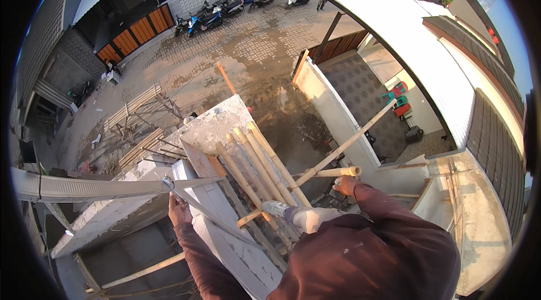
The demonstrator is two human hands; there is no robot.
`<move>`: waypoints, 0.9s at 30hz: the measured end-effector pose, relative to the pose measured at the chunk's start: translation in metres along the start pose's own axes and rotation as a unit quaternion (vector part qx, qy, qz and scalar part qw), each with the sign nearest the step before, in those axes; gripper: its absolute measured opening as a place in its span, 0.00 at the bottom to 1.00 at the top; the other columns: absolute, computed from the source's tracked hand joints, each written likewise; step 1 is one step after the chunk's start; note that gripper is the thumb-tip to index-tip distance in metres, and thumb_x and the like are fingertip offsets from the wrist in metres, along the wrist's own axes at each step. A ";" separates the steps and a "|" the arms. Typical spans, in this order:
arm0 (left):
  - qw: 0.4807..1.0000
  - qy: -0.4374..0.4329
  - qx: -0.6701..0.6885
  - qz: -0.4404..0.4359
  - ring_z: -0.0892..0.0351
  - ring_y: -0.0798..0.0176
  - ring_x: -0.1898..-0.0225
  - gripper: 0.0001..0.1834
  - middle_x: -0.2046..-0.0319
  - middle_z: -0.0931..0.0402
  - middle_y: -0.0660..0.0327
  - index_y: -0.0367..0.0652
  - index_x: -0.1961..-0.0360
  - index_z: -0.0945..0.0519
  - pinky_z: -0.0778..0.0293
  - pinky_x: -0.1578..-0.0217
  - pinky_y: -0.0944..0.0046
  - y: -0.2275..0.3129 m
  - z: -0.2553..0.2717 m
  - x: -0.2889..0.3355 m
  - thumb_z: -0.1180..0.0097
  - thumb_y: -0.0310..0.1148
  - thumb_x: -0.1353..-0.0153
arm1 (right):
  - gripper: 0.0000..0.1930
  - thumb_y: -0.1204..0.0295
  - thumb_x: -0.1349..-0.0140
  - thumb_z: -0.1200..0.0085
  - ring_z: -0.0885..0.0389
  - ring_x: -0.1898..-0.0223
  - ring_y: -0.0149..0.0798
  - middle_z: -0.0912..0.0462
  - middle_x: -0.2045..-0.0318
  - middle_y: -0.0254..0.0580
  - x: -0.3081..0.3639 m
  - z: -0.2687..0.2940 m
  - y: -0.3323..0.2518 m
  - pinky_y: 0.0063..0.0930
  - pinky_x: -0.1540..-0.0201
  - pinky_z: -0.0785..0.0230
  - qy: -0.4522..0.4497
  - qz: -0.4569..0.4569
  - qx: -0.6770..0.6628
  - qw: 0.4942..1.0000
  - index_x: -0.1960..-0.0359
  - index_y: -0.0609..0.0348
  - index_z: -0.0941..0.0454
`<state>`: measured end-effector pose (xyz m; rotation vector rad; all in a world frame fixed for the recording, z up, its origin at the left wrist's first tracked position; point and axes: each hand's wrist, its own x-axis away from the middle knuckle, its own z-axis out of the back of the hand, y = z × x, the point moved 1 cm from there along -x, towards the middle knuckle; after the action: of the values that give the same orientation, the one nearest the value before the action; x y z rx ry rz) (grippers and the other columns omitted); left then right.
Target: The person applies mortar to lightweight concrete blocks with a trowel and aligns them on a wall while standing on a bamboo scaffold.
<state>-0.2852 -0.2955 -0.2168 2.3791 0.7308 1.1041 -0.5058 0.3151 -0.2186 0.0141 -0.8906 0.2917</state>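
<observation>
Head view, looking steeply down from a height. My left hand (179, 208) is closed around the grey metal channel (112, 188), a long light-gauge strip that runs from the left edge of the picture to the top of the white wall panel (225, 227). My right hand (345, 185) rests on the cut end of a horizontal bamboo pole (338, 172); its fingers curl over the pole, though how firmly they close I cannot tell. My foot in a grey shoe (301, 216) stands on the upright bamboo scaffold poles (256, 167), which lean against the concrete slab (169, 159).

Handling, as I judge it: the channel is thin, stiff along its length but apt to flex and twist when held near one end; its edges look sharp, so the flat web is the safer grip. The bamboo is light, rigid and smooth, possibly slippery.

Edges and room: beyond the slab lies an open drop to the paved courtyard (253, 46), where parked motorbikes (208, 15) stand well apart from me. A slanting bamboo brace (360, 131) crosses to the right, over a low white wall (332, 108). Free room for swinging the channel lies to the left; the poles crowd the middle.
</observation>
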 end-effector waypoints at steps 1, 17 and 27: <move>0.997 0.061 -0.036 -0.027 0.33 0.79 0.78 0.08 0.78 0.29 0.72 0.47 0.68 0.24 0.40 0.81 0.77 -0.005 -0.020 0.006 0.47 0.36 0.33 | 0.24 0.53 0.40 0.46 0.22 0.51 0.53 0.19 0.56 0.55 0.002 -0.004 0.011 0.39 0.46 0.31 -0.007 -0.009 -0.011 1.000 0.52 0.60 0.21; 0.974 0.083 -0.205 -0.048 0.39 0.73 0.87 0.08 0.84 0.36 0.66 0.42 0.80 0.30 0.44 0.88 0.73 -0.003 0.001 -0.039 0.54 0.21 0.46 | 0.24 0.56 0.41 0.42 0.20 0.53 0.52 0.18 0.57 0.55 -0.002 0.049 -0.083 0.39 0.49 0.29 0.034 0.077 -0.081 0.993 0.50 0.62 0.24; 0.968 0.122 -0.212 -0.065 0.25 0.70 0.71 0.11 0.73 0.27 0.65 0.38 0.64 0.24 0.27 0.68 0.71 -0.007 -0.014 0.029 0.49 0.37 0.35 | 0.25 0.58 0.42 0.43 0.20 0.54 0.55 0.18 0.58 0.57 -0.013 0.030 -0.031 0.39 0.51 0.29 -0.002 0.029 -0.062 0.998 0.50 0.66 0.25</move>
<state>-0.2827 -0.2698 -0.1959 1.8360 0.6413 1.3564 -0.5285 0.2780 -0.2061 -0.1255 -0.9131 0.2896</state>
